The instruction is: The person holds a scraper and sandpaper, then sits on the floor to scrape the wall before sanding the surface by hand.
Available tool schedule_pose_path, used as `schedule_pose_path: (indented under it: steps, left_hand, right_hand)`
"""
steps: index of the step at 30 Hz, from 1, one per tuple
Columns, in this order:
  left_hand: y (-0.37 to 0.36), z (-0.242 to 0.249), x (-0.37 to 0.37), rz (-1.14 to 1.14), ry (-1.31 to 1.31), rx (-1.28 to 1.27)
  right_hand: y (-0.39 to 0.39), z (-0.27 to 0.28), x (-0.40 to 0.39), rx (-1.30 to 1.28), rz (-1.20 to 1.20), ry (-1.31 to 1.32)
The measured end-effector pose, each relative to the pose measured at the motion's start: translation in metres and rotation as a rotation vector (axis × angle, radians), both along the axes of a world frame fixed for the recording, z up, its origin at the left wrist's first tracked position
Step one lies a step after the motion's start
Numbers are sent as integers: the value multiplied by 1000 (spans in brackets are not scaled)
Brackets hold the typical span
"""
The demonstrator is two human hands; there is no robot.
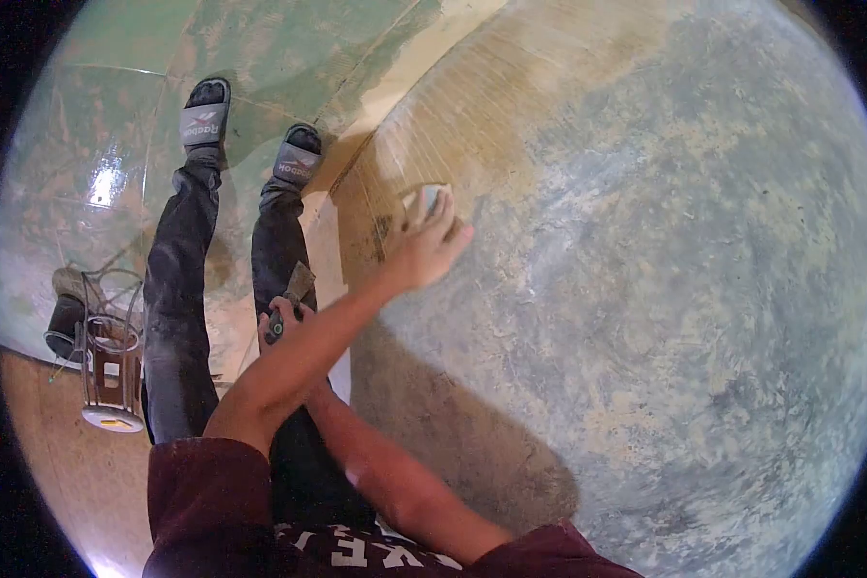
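Observation:
My left hand (426,249) reaches across to the mottled grey wall (645,270), at the border with its brown, streaked part. Its fingers are closed over a small pale pad (435,196), pressed flat to the surface; the hand covers most of it. Below the left forearm, my right hand (284,318) is wrapped around the dark handle of a scraper (301,281). The scraper's flat blade points up, over my trouser leg. My two arms cross, the left one on top.
A metal-framed stool (113,419) lies tipped over at left, beside a dark cylindrical container (65,323). My feet, in slide sandals (202,123), rest on the dusty green tiled floor (96,106). A pale strip runs along the wall's foot.

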State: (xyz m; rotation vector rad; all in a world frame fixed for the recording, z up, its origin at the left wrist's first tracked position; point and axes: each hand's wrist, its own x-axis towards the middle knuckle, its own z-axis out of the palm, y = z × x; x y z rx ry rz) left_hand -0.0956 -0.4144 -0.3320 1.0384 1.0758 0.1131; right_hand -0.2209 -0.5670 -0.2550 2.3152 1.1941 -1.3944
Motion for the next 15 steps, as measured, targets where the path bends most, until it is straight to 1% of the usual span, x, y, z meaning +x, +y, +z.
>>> schedule_pose_path:
  steps: [1,3,4,5,6,7,8,9,11,12,13,15]
  left_hand:
    - [-8,14,-2,9,1,-1]
    - [-36,82,-18,111,-177,-10]
    - [-44,103,-25,112,-177,-17]
    - [-50,120,-30,36,-174,-29]
    - [-53,127,-32,-36,-166,-38]
    - [-48,117,-26,-37,-165,-35]
    - [-37,96,-16,28,-127,-29]
    - [-26,73,-6,95,-89,-25]
    - [1,9,13,104,-55,-49]
    - [10,-5,15,116,-16,-77]
    - [-1,9,16,119,-13,-81]
    - [-27,62,4,195,-103,-116]
  right_hand:
    - [4,0,2,-1,9,1]
    - [13,1,5,-19,163,14]
    - [15,3,7,-37,159,11]
    - [11,3,8,-42,159,10]
    - [6,2,9,-41,165,16]
    - [4,0,9,-35,166,20]
    - [1,-2,8,-29,162,17]
    - [-4,-1,6,-5,161,-2]
    - [-1,1,4,19,158,-22]
    - [6,6,3,-45,152,-42]
    - [12,10,3,-113,152,-60]
    - [4,0,10,-85,164,7]
